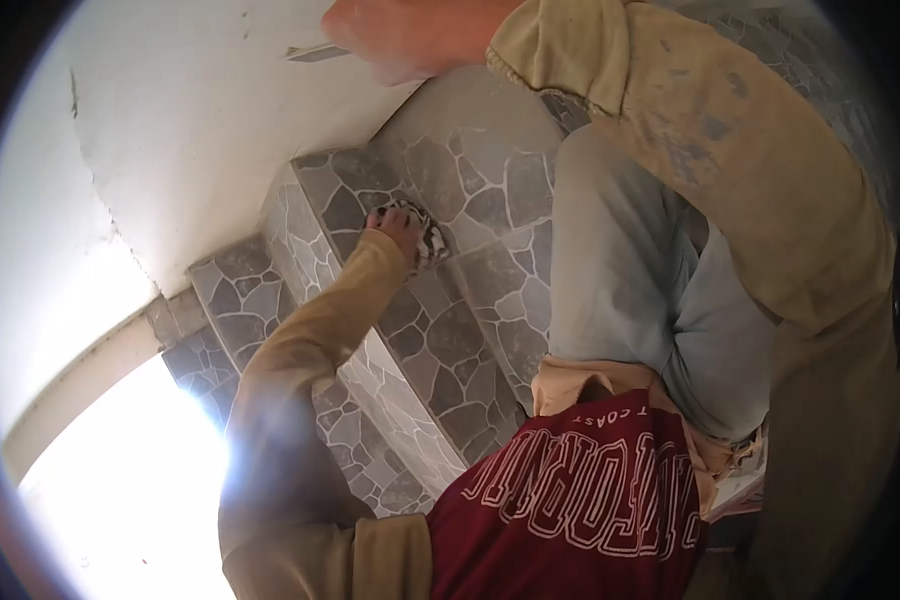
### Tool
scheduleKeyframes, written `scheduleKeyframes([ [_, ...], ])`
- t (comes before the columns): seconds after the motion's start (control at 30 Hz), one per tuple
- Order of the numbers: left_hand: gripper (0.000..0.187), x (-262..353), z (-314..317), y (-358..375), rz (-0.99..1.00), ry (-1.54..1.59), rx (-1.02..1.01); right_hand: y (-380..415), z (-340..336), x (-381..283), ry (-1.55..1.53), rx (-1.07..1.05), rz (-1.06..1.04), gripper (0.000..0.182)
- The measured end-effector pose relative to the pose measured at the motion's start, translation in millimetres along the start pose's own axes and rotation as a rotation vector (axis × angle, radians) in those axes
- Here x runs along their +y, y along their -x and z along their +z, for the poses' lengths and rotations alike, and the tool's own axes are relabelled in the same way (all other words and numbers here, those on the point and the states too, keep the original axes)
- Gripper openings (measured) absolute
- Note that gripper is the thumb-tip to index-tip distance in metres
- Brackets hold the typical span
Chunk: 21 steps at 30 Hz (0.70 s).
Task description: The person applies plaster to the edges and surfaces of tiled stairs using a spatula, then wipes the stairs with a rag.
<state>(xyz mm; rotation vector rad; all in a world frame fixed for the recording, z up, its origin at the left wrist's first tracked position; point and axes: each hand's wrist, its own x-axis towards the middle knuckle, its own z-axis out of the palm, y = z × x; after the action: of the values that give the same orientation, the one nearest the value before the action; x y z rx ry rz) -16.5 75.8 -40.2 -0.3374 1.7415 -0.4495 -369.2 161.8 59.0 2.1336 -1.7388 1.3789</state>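
Observation:
My left hand is closed over a bunched black-and-white patterned cloth. The cloth lies against the grey stone-patterned stair tread, close to its inner corner. At the top of the view my right hand is raised beside the white wall, and motion smears its fingers. A flat, pale, thin-bladed tool sticks out from that hand towards the wall; its grip is hidden in the blur.
Stone-patterned steps descend to the left, with sharp tread edges. A long crack runs along the wall. Bright light fills an opening at lower left. My bent legs take up the right side.

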Motion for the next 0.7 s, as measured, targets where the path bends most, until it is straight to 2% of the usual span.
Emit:
scheduleKeyframes([
  [0.07,0.063,-21.8,5.1,-21.4,-0.002,0.068,0.044,0.1,-2.8,6.4,0.016,-0.026,0.019,0.018],
  [0.13,0.057,-57.9,-18.6,-55.9,-0.229,0.051,0.127,-3.2,3.3,5.0,0.026,-0.045,0.014,0.018],
  [0.23,0.055,-67.2,-29.7,-73.0,-0.287,0.121,0.143,3.6,17.9,6.2,0.051,0.027,0.020,0.018],
  [0.33,0.054,-70.9,-6.2,-40.1,-0.297,0.109,0.288,10.0,8.9,15.3,0.061,0.069,-0.037,0.017],
  [0.43,0.056,-88.1,-17.1,-45.4,-0.189,0.099,0.226,6.8,9.1,12.7,0.059,0.087,-0.097,0.015],
  [0.47,0.056,-89.9,-34.6,-58.1,-0.205,0.103,0.240,2.9,12.2,14.4,0.063,0.091,-0.049,0.014],
  [0.53,0.054,-78.3,-60.1,-78.7,-0.249,0.063,-0.014,3.3,18.1,19.9,0.069,0.089,-0.003,0.014],
  [0.57,0.054,-77.4,-45.8,-74.0,-0.250,0.069,-0.022,4.7,21.5,19.3,0.078,0.116,-0.012,0.014],
  [0.63,0.055,-95.6,-13.7,-75.9,-0.191,0.048,0.222,2.5,17.1,23.5,0.107,0.158,-0.026,0.014],
  [0.7,0.055,-116.2,-9.7,-42.9,-0.234,0.069,0.227,6.6,13.8,16.0,0.119,0.157,-0.018,0.015],
])
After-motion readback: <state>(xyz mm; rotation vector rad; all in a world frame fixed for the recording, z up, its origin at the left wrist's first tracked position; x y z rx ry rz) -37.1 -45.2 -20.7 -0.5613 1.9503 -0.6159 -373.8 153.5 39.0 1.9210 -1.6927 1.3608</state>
